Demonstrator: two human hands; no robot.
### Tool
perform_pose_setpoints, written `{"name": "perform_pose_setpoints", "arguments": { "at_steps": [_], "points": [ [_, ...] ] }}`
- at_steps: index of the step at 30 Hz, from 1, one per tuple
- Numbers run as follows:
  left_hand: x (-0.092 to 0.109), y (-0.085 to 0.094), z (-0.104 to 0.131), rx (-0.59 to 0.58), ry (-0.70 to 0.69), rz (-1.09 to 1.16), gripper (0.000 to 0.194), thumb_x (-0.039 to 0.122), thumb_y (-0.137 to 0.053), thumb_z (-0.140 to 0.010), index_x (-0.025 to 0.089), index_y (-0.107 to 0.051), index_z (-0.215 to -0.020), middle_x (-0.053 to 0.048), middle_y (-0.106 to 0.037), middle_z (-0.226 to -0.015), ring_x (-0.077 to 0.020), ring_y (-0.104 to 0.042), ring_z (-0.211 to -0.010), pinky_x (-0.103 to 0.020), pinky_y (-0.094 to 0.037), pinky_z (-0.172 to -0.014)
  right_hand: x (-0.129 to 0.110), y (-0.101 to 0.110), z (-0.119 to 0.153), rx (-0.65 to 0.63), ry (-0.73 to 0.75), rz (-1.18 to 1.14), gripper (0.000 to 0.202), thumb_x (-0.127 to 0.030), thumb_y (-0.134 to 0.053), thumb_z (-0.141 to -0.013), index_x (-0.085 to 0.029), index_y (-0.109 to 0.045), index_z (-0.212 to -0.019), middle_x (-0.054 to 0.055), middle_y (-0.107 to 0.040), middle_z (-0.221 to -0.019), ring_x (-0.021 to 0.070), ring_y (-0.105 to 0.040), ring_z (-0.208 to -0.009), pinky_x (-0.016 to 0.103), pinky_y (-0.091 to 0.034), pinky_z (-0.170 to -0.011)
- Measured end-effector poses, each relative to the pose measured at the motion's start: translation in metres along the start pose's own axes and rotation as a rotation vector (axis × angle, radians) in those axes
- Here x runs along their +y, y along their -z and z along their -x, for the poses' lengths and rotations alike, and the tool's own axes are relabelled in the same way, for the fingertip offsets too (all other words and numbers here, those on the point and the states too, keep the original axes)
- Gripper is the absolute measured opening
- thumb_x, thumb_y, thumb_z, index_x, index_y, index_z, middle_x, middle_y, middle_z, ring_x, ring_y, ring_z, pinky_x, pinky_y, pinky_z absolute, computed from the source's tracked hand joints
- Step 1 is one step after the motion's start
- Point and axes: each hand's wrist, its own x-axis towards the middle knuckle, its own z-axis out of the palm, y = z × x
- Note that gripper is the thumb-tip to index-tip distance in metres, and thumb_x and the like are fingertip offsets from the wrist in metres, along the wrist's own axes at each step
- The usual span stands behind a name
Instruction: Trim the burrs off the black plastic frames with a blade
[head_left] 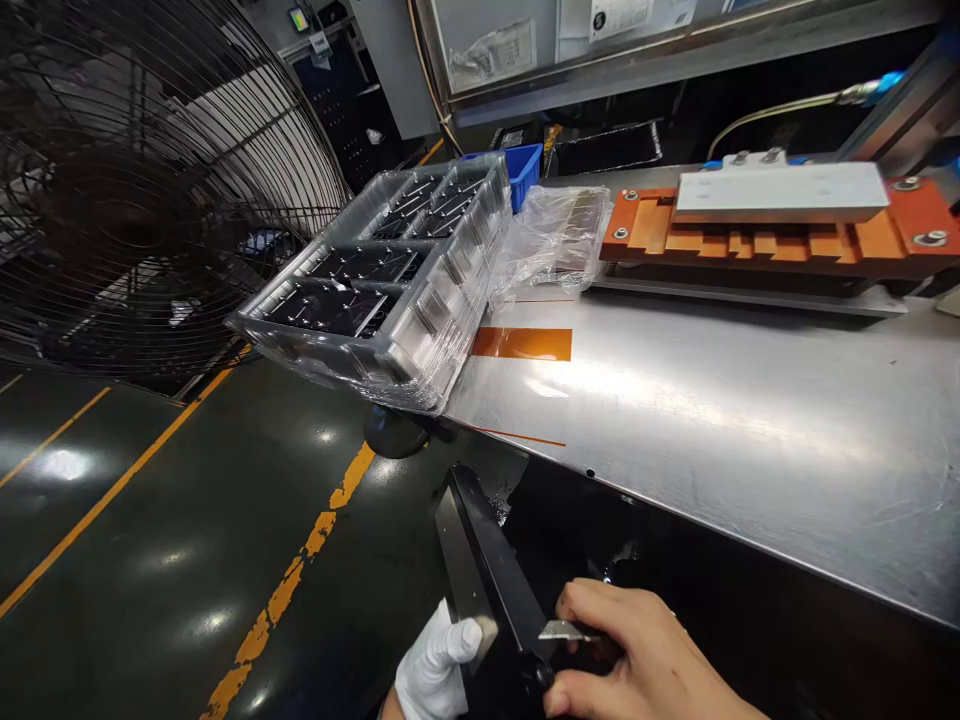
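1. Gloved in white, the left hand [439, 660] grips the near end of a long black bar-shaped part [501, 560], thumb pressed on its metallic face.
2. The bare right hand [641, 650] clasps a small metal blade [561, 631] in curled fingers, its tip pointing at the bar; the thumb is at the bar's near end, though whether it presses the blade cannot be told.
3. The bar slants between the hands, below the edge of a metal table [712, 400].
4. On the tabletop lies a strip of amber film [525, 344], beside a clear plastic tray [450, 325] of black parts.
5. Farther back sit an orange fixture [645, 235], topped by a silver block [780, 193], and a blue bin [523, 172]; a caged fan [127, 215] stands at left.
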Motion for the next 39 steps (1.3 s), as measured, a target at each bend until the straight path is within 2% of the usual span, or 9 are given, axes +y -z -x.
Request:
{"name": "perform_pose_setpoints", "arguments": {
  "at_steps": [7,13,16,19,24,28,31,35,39],
  "points": [
    [0.001,-0.005,-0.004,-0.114,-0.015,0.091,0.038,0.051,-0.078,-0.068,0.014,-0.072,-0.069,-0.002,-0.056,-0.056,-0.0126,-0.051,-0.056,-0.026,-0.044,-0.058,0.007,-0.005,0.003,0.042,0.036,0.007,0.055,-0.071,-0.065,-0.080,-0.022,-0.045,-0.064,-0.004,-0.050,-0.061,0.0119,-0.047,-0.055,0.024,-0.029,-0.050],
    [0.000,-0.006,-0.003,-0.095,-0.018,0.206,0.028,0.044,-0.079,-0.074,0.017,-0.075,-0.070,0.002,-0.055,-0.051,-0.0077,-0.051,-0.051,-0.020,-0.044,-0.057,0.008,-0.005,0.007,0.101,0.089,-0.050,0.060,-0.074,-0.060,-0.081,-0.022,-0.041,-0.057,-0.004,-0.046,-0.056,0.0120,-0.043,-0.051,0.026,-0.028,-0.047],
    [0.003,-0.004,-0.002,-0.053,0.059,0.258,0.031,0.050,-0.074,-0.079,0.019,-0.078,-0.078,-0.001,-0.068,-0.064,-0.0115,-0.063,-0.061,-0.023,-0.051,-0.067,0.002,-0.001,0.013,0.105,-0.053,-0.232,0.051,-0.073,-0.046,-0.090,-0.026,-0.062,-0.078,0.001,-0.063,-0.074,0.0181,-0.058,-0.065,0.027,-0.044,-0.057],
    [0.010,-0.007,-0.003,-0.098,0.161,0.315,0.040,0.057,-0.070,-0.080,0.021,-0.080,-0.094,-0.006,-0.076,-0.083,-0.0222,-0.071,-0.083,-0.033,-0.054,-0.083,-0.001,0.002,0.013,0.141,-0.144,-0.304,0.044,-0.059,-0.031,-0.101,-0.031,-0.064,-0.100,0.001,-0.067,-0.087,0.0191,-0.063,-0.077,0.028,-0.050,-0.071],
    [0.015,-0.015,-0.003,-0.033,0.128,0.375,0.031,0.046,-0.071,-0.083,0.022,-0.078,-0.103,-0.007,-0.078,-0.101,-0.0276,-0.068,-0.107,-0.039,-0.048,-0.101,0.004,-0.002,-0.004,0.160,0.027,-0.112,0.039,-0.062,-0.040,-0.099,-0.028,-0.059,-0.097,-0.003,-0.064,-0.081,0.0147,-0.060,-0.067,0.025,-0.046,-0.062],
    [0.014,-0.021,-0.001,-0.039,0.177,0.394,0.032,0.043,-0.067,-0.088,0.018,-0.077,-0.106,-0.009,-0.076,-0.111,-0.0298,-0.064,-0.117,-0.042,-0.047,-0.105,0.003,-0.007,-0.014,0.378,0.209,0.132,0.049,-0.067,-0.046,-0.094,-0.023,-0.049,-0.073,-0.005,-0.053,-0.064,0.0108,-0.050,-0.053,0.023,-0.036,-0.049],
    [0.013,-0.022,0.000,-0.012,0.197,0.463,0.030,0.038,-0.071,-0.086,0.015,-0.077,-0.105,-0.008,-0.075,-0.115,-0.0258,-0.061,-0.122,-0.034,-0.045,-0.108,0.003,-0.008,-0.017,0.511,0.313,0.302,0.050,-0.059,-0.046,-0.098,-0.022,-0.042,-0.064,-0.006,-0.047,-0.057,0.0101,-0.045,-0.049,0.024,-0.031,-0.046],
    [0.011,-0.023,0.002,0.101,0.206,0.603,0.025,0.026,-0.055,-0.098,0.014,-0.076,-0.105,-0.003,-0.076,-0.111,-0.0122,-0.066,-0.113,-0.018,-0.041,-0.107,0.006,-0.011,-0.020,0.582,0.310,0.323,0.048,-0.063,-0.041,-0.098,-0.021,-0.054,-0.078,-0.003,-0.054,-0.065,0.0127,-0.052,-0.057,0.024,-0.038,-0.052],
    [0.012,-0.031,0.003,0.065,0.261,0.748,0.037,0.024,-0.042,-0.103,0.011,-0.076,-0.104,-0.003,-0.077,-0.109,-0.0069,-0.069,-0.103,-0.010,-0.045,-0.097,0.009,-0.014,-0.024,0.622,0.298,0.364,0.053,-0.065,-0.034,-0.098,-0.021,-0.055,-0.078,-0.001,-0.054,-0.067,0.0148,-0.051,-0.059,0.026,-0.037,-0.053]
  ]
}}
